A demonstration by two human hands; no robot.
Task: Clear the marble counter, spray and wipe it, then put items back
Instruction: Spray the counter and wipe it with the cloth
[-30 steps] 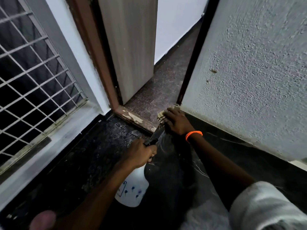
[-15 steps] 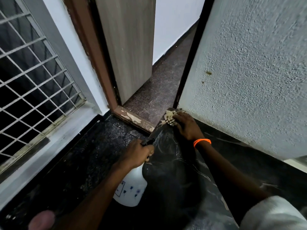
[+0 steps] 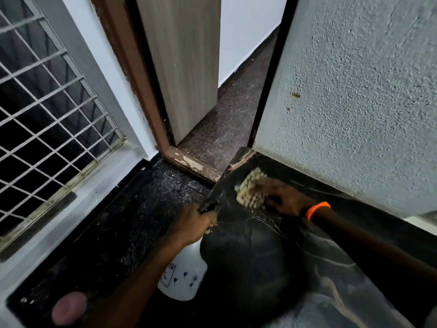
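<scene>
A dark marble counter (image 3: 307, 256) with pale veins runs along the textured wall at the right. My right hand (image 3: 281, 197), with an orange band at the wrist, presses a pale yellow cloth (image 3: 249, 189) flat on the counter near its far corner. My left hand (image 3: 191, 226) grips the black trigger head of a white spray bottle (image 3: 182, 278) with small blue marks. The bottle hangs just off the counter's left edge, above the floor.
A half-open wooden door (image 3: 184, 67) and its brown frame (image 3: 132, 74) stand ahead, with a worn threshold (image 3: 191, 163). A barred window (image 3: 47, 110) fills the left. The dark speckled floor (image 3: 113, 228) lies below. A rough wall (image 3: 354, 102) borders the counter.
My right hand has slid the cloth back from the counter's far corner towards me and slightly right. The left hand and bottle have stayed almost in place.
</scene>
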